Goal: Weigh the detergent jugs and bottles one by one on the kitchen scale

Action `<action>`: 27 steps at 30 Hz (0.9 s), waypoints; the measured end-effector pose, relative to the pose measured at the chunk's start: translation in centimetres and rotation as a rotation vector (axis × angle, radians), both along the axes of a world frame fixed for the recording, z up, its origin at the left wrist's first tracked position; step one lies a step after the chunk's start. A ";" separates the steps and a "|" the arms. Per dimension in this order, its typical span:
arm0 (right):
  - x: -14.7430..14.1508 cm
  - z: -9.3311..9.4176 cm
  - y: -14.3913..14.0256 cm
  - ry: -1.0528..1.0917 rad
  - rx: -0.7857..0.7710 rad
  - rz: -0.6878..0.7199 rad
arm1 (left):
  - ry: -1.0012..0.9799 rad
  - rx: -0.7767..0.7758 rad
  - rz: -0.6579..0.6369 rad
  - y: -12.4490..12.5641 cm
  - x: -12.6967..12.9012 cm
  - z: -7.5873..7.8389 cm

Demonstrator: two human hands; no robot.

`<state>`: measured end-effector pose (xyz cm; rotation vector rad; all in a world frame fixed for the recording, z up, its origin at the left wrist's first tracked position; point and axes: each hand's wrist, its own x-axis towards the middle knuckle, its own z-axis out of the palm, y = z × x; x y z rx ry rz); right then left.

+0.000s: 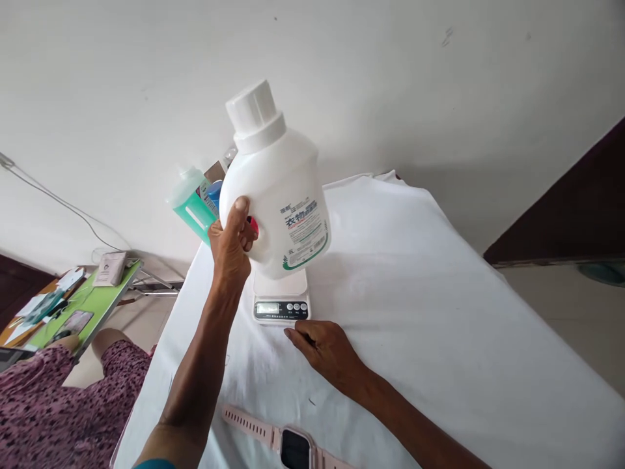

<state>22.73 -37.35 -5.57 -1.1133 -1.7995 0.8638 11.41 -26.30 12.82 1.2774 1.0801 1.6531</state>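
Observation:
My left hand [232,244] grips a large white detergent bottle [276,189] with a white screw cap, holding it tilted in the air just above a small pink-white kitchen scale [280,303]. My right hand [325,348] rests flat on the white cloth [415,293] right in front of the scale's display, fingertips almost touching its front edge. It holds nothing.
A green liquid bottle [191,205] and other small containers stand behind the white bottle. A pink smartwatch [288,443] lies on the cloth near me. A green board [83,303] with papers sits at the left, beside a person in a purple patterned dress [63,397].

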 end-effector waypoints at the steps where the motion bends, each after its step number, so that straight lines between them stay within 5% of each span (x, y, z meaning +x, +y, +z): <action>1: 0.0 0.0 0.0 -0.005 0.002 0.000 | 0.013 0.005 0.027 -0.1 -0.8 -0.2; 10: 0.1 -0.1 0.0 -0.004 -0.038 0.019 | -0.018 -0.057 0.040 -0.8 -4.9 -2.2; 27: 0.2 0.1 -0.1 -0.024 -0.029 0.007 | 0.077 -0.047 -0.042 -1.1 -5.6 -3.5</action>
